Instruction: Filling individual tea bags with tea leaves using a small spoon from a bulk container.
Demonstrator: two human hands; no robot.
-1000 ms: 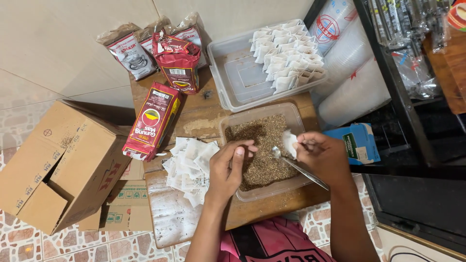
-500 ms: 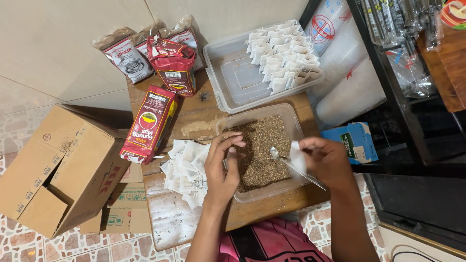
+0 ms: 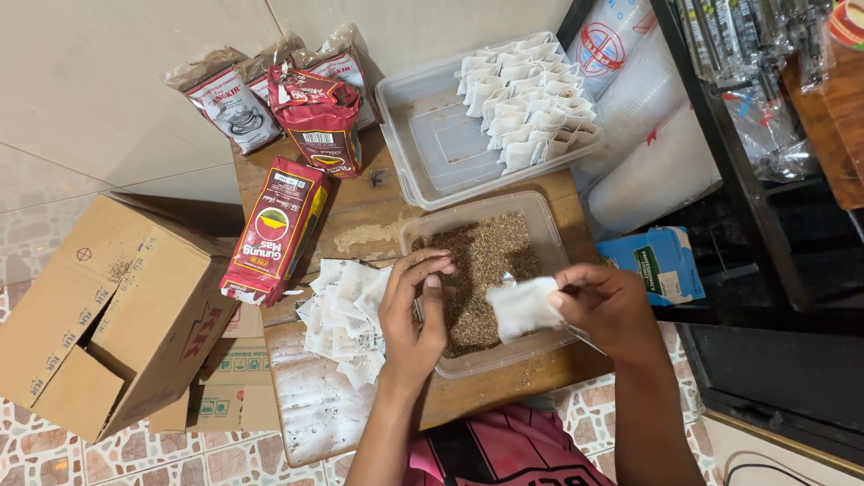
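My right hand holds a small white filter bag over a clear plastic tub of brown loose tea. A metal spoon handle shows just under that hand. My left hand hovers at the tub's left rim, fingers curled together near the rim, holding nothing that I can see. A heap of empty white filter bags lies on the wooden table just left of my left hand.
A second clear tub at the back holds several filled white bags. Red tea packets and other packets lie at the back left. An open cardboard box sits left on the floor, a blue carton right.
My right hand has lifted the filled filter bag clear of the tea and moved it left. My left hand has let go of the bag and dropped toward the tub's left rim.
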